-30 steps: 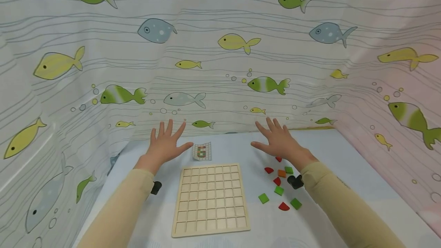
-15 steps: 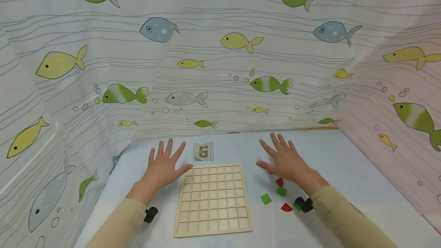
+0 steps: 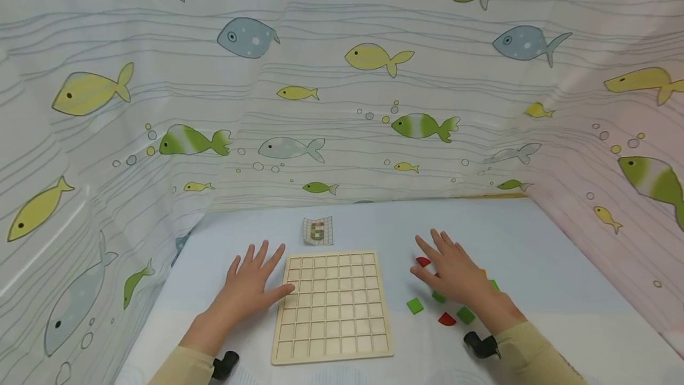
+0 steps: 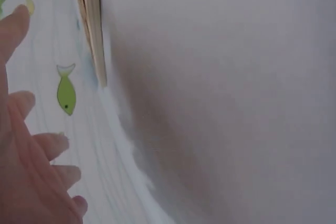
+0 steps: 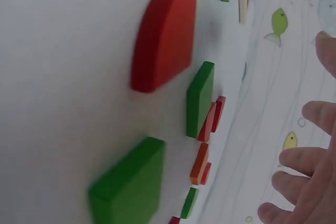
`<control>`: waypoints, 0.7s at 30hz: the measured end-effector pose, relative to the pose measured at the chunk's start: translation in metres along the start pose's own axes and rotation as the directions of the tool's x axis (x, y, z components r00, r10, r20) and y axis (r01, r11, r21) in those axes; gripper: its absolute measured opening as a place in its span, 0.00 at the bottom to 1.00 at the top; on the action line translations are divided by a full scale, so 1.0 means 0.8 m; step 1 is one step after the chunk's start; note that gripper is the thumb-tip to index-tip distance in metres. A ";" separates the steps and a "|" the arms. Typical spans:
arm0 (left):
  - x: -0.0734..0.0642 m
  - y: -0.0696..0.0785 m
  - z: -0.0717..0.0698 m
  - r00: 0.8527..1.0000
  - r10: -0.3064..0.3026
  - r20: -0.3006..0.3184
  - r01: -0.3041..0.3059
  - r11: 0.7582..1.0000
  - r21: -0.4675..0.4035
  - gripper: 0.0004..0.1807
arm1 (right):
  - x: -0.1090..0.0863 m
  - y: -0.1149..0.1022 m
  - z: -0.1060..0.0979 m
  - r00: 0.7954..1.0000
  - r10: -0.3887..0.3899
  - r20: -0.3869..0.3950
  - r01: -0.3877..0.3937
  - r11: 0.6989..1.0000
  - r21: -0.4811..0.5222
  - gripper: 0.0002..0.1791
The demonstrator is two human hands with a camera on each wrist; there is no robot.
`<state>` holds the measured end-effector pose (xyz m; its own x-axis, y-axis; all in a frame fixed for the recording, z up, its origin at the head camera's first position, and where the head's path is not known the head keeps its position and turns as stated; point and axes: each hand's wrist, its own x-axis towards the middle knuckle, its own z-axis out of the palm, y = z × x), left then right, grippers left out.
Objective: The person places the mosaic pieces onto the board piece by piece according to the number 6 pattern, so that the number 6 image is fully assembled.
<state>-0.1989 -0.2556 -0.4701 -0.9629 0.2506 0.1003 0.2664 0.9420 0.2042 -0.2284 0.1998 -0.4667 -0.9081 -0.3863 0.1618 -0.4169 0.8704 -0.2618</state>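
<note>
A pale wooden grid board lies flat on the table, divided into small square cells that hold nothing. My left hand has its fingers spread at the board's left edge, the thumb over the outer cells. Spread as well, my right hand hovers over loose pieces right of the board and hides some of them. Among these are a green square tile, a red quarter-round piece and an orange piece. Neither hand holds anything. Whether the left thumb touches the board, I cannot tell.
Behind the board lies a small paper card printed with a coloured pattern on a grid. A curtain with fish hangs behind and along both sides of the pale table. Black wrist cameras sit below the hands.
Both hands have come down and back toward me, from the far end of the table to beside the board and over the pieces. The view has tilted slightly; the board and card stay put.
</note>
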 end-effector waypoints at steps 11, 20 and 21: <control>-0.038 -0.003 -0.001 0.989 0.065 0.132 -0.024 0.957 -0.287 0.54 | -0.029 0.008 0.009 0.995 0.103 0.017 -0.104 0.986 0.129 0.40; -0.065 -0.007 0.011 0.977 0.028 0.210 0.057 0.920 -0.389 0.56 | -0.040 0.009 0.019 0.994 0.104 -0.036 -0.097 0.983 0.158 0.29; -0.067 -0.007 0.012 0.976 0.025 0.214 0.062 0.918 -0.391 0.56 | -0.040 0.009 0.020 0.993 0.102 -0.054 -0.092 0.982 0.164 0.28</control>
<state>-0.1492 -0.2720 -0.4860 -0.9428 0.3164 -0.1054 0.2021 0.7934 0.5741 -0.2027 0.2139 -0.4888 -0.9423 -0.2788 0.1854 -0.3328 0.8402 -0.4282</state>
